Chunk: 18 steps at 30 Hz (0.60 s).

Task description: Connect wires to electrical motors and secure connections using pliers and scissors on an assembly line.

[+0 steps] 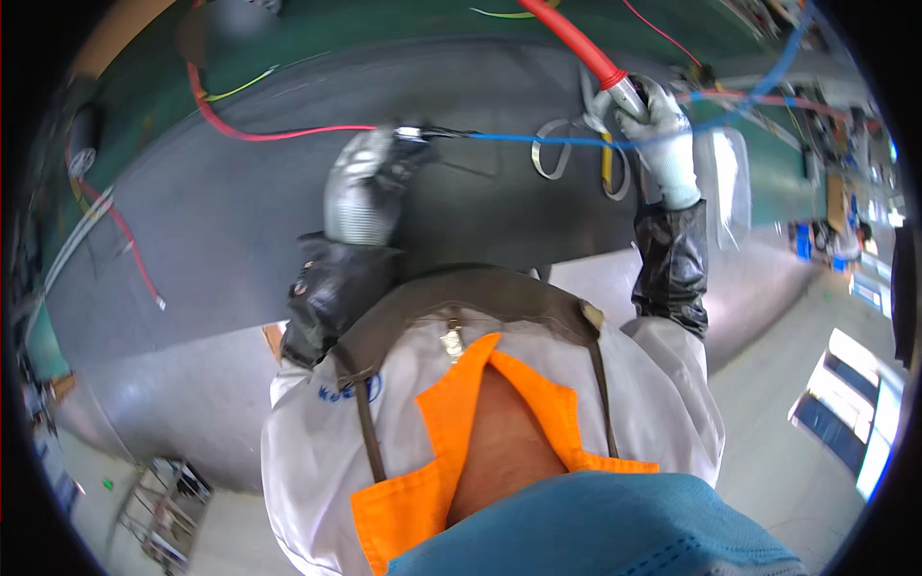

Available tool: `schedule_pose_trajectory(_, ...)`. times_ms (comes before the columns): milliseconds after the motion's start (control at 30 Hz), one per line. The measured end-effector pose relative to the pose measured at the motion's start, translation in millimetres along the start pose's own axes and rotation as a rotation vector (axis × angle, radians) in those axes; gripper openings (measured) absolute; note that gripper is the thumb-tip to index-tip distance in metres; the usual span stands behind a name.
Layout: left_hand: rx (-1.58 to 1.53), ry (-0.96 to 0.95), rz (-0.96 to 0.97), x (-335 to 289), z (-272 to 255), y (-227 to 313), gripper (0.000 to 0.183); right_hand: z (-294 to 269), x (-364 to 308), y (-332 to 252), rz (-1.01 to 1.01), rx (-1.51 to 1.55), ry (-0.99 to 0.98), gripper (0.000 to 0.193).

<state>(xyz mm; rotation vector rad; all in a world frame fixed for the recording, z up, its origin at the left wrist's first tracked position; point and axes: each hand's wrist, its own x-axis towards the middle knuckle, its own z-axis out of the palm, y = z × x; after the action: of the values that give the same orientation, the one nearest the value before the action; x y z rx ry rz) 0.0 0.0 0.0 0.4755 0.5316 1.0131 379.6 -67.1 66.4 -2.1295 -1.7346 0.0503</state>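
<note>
My left hand (360, 189), in a white and dark work glove, is closed over the end of a red cable (307, 132) above the dark mat. Beside its fingertips is a shiny metal piece (409, 132), from which dark strands and a blue cable (547, 140) run right; motion blurs the details there. My right hand (665, 139), also gloved, is wrapped round the grey metal end of a long red-handled tool (581, 43), whose far end is out of view. The blue cable passes across this hand and curves up to the far right.
A dark mat (221, 197) covers the green worktop (125, 130). Pale strap loops (550, 151) and a yellow strip (607, 165) lie near my right hand, with a clear plastic piece (727, 182) beyond it. Loose red wire (134, 252) lies left. A metal cart (165, 511) stands on the floor.
</note>
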Motion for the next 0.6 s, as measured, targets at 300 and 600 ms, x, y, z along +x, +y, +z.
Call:
schedule_pose_trajectory(300, 0.104, 0.161, -0.112, 1.4, 16.5, 11.7, 0.029, 60.8, 150.8, -118.0, 0.056, 1.033, -0.613, 0.041)
schedule_pose_trajectory(600, 0.184, 0.201, -0.146, -12.1, 41.9, 29.9, 0.033, 109.5, 228.7, -140.1, -0.234, 0.892, -0.847, 0.043)
